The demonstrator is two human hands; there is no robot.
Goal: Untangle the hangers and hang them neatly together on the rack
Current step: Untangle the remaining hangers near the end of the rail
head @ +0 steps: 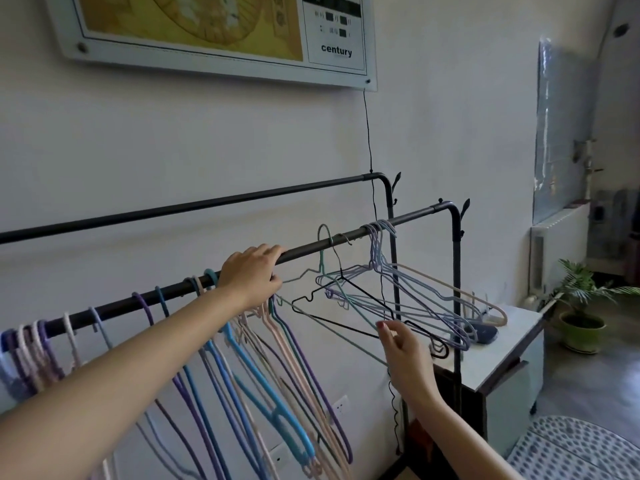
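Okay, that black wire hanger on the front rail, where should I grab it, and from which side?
Probably the black wire hanger is best pinched at its neck, just under the hook, coming from the front. Its bottom wire crosses the teal hanger and the lilac hangers, so pulling there would likely drag them. The right hand is nearest.

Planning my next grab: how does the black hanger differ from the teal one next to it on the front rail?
The black hanger is thin bare wire; the teal hanger looks coated. The teal one's hook rises above the front rail, the black one's curls low beside it. The right hand reaches the black one's lower bar; the left hand holds the rail beside the teal one. Both hang tilted and interlocked.
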